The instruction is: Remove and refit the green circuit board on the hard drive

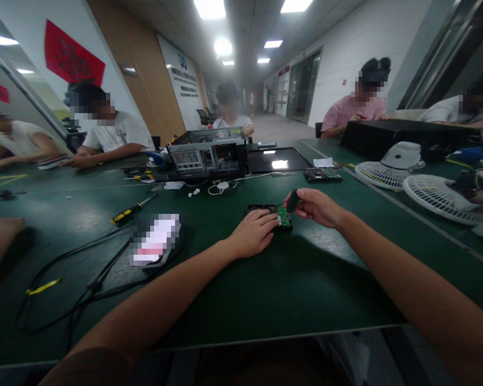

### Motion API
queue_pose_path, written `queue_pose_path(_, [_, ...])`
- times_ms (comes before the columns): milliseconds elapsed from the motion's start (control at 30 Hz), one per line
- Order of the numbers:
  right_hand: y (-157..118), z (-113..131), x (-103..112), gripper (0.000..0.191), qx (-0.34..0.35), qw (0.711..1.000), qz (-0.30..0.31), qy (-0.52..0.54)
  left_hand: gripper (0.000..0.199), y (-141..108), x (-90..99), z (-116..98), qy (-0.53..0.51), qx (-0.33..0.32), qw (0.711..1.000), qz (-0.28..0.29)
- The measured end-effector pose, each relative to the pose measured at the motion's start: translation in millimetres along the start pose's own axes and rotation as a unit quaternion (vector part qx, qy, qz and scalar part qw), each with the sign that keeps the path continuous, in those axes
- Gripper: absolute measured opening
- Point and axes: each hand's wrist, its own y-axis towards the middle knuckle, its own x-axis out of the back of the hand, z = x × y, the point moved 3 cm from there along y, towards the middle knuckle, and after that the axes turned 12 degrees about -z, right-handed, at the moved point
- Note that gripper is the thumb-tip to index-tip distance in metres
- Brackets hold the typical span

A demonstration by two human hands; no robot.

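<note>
A hard drive point(284, 214) with a green circuit board facing up lies on the green tabletop in front of me. Across its left part rests my left hand point(254, 231), fingers stretched out and lying over the drive. My right hand point(317, 206) is closed around the dark handle of a small screwdriver point(293, 200). The screwdriver stands nearly upright over the right part of the board, its shaft pointing down. Whether the tip touches a screw is too small to tell. My left fingers partly cover the drive.
An opened computer case point(209, 158) stands beyond the drive, beside a dark flat panel point(279, 160). Another hard drive point(323, 175) lies farther right, near white fan parts point(443, 198). To the left are a yellow-black screwdriver point(126, 213) and black cables point(92, 287). Several people sit around.
</note>
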Motion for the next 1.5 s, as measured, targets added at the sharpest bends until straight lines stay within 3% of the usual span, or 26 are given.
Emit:
queue_pose_path(167, [0.6,0.9,-2.4,0.036,0.008,1.000,0.018,0.014,0.046,-0.3,0.5,-0.6,0.002,-0.002,1.000,0.001])
queue_pose_path(367, [1.1,1.3,-4.8,0.047,-0.026,0.998,0.027,0.044,0.046,-0.6,1.1,-0.7,0.002,-0.001,1.000,0.001])
queue_pose_path(867, [-0.5,2.8,-4.8,0.037,0.002,1.000,0.015,0.025,0.049,-0.8,-1.5,0.7,-0.001,0.000,1.000,-0.004])
queue_pose_path(1067, [0.0,3.1,-4.1,0.044,-0.031,0.998,0.020,0.045,0.047,0.7,2.0,-1.7,-0.004,0.002,1.000,0.001])
queue_pose_path(1400, [1.3,0.6,1.9,0.032,0.008,1.000,0.012,0.019,0.047,-1.0,-0.2,-0.3,-0.002,-0.001,1.000,0.000])
queue_pose_path(1500, [1.0,1.8,0.1,0.038,-0.002,0.999,0.015,0.032,0.047,-1.0,-0.2,-0.4,-0.001,-0.001,1.000,-0.001])
